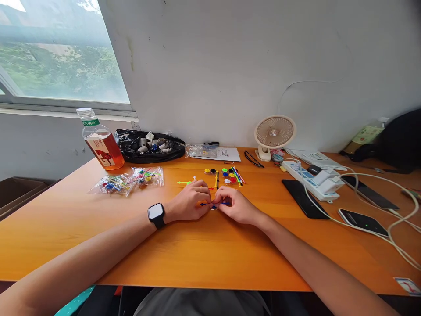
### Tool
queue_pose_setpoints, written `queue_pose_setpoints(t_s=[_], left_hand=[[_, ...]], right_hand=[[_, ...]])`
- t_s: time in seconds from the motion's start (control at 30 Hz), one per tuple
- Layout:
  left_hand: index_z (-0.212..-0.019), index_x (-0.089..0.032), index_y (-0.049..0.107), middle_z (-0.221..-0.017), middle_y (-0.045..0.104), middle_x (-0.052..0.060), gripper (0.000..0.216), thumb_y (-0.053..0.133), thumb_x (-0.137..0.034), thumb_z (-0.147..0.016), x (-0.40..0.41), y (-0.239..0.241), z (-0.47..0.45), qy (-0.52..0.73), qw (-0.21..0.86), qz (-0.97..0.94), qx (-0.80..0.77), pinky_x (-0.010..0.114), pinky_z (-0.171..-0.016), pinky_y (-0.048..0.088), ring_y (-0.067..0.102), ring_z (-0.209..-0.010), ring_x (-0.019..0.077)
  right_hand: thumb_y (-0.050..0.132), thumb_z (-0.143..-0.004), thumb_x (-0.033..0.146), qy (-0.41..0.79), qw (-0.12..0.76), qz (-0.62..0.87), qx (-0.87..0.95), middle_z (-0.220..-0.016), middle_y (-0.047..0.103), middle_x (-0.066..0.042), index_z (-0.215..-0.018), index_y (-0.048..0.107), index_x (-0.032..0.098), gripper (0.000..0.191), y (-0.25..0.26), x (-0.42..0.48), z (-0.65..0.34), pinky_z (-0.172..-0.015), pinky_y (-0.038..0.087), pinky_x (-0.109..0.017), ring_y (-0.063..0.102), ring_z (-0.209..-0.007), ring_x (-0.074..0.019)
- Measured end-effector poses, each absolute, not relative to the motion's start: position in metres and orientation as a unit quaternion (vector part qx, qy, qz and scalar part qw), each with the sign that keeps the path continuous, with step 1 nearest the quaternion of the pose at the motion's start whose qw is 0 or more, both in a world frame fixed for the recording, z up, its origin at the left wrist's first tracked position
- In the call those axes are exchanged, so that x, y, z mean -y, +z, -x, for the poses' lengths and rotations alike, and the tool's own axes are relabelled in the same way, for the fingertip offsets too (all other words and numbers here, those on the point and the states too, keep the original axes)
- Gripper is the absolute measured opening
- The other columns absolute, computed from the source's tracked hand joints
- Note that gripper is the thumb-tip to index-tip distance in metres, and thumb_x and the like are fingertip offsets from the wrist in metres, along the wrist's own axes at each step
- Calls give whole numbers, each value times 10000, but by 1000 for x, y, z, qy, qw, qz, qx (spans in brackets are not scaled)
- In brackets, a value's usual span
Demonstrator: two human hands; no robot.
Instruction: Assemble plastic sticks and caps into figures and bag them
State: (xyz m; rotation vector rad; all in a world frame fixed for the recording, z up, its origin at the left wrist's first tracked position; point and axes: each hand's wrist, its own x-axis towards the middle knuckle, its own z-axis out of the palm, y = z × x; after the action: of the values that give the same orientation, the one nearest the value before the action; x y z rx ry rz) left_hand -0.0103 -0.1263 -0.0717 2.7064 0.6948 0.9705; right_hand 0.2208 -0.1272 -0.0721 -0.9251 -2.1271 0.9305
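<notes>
Just above the tabletop, a blue plastic arrow spinner (204,204) is pinched between my two hands. My left hand (193,202) has its fingertips closed on the arrow beside the middle, and its head sticks out to the left. My right hand (237,205) grips the other side, with thumb and forefinger pressed together. Below the fingertips sits a small round blue base (214,206), partly hidden. A green arrow (184,182) lies beyond my left hand, and a red arrow tip (211,188) shows past its fingers. Small coloured discs (226,174) and thin coloured arrows (237,176) lie behind my right hand.
Left stand clear bags of coloured parts (146,176), a tea bottle (103,147) and a black bag of fittings (149,147). Behind are papers (226,154) and a clip fan (274,134). A power strip (309,181), phones (304,198) and looping cables crowd the right.
</notes>
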Motion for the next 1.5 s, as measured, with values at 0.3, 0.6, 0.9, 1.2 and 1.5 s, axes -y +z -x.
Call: queue_pose_setpoints(t_s=[0.3, 0.6, 0.9, 1.2, 1.5], left_hand=[[-842, -224, 711, -888, 744, 41, 113, 659, -186, -934, 127, -70, 9, 313, 79, -915, -243, 407, -880, 497, 604, -939, 237], [-829, -231, 713, -864, 745, 41, 97, 673, -217, -916, 128, -68, 9, 309, 69, -912, -260, 418, -874, 494, 603, -937, 245], [-974, -217, 691, -964, 738, 56, 190, 526, -251, -1061, 123, -63, 18, 354, 33, -877, -322, 428, -901, 475, 572, -965, 250], [-1064, -221, 691, -1057, 740, 68, 187, 506, -236, -1036, 114, -63, 26, 379, 52, -853, -355, 448, -936, 485, 587, -1006, 265], [-1094, -263, 748, -1051, 769, 56, 154, 634, -313, -1004, 129, -64, 12, 276, 52, -924, -261, 466, -964, 478, 590, -1080, 282]], right_hand=[[652, -852, 131, 363, 319, 351, 802, -899, 627, -30, -787, 691, 179, 90, -75, 126, -220, -741, 489, -284, 621, -813, -168], [651, -852, 135, 353, 298, 347, 816, -876, 617, -27, -770, 684, 177, 98, -74, 124, -219, -682, 454, -275, 568, -740, -150], [591, -990, 458, 260, 348, 442, 785, -856, 651, -34, -965, 735, 187, 308, -57, 120, -231, -662, 413, -295, 551, -723, -172], [475, -1033, 589, 177, 278, 558, 761, -524, 462, 41, -799, 637, 223, 463, -46, 131, -236, -538, 218, -298, 412, -509, -154], [473, -1045, 544, 174, 273, 526, 786, -574, 518, 7, -716, 634, 214, 493, -57, 124, -236, -555, 256, -304, 435, -542, -161]])
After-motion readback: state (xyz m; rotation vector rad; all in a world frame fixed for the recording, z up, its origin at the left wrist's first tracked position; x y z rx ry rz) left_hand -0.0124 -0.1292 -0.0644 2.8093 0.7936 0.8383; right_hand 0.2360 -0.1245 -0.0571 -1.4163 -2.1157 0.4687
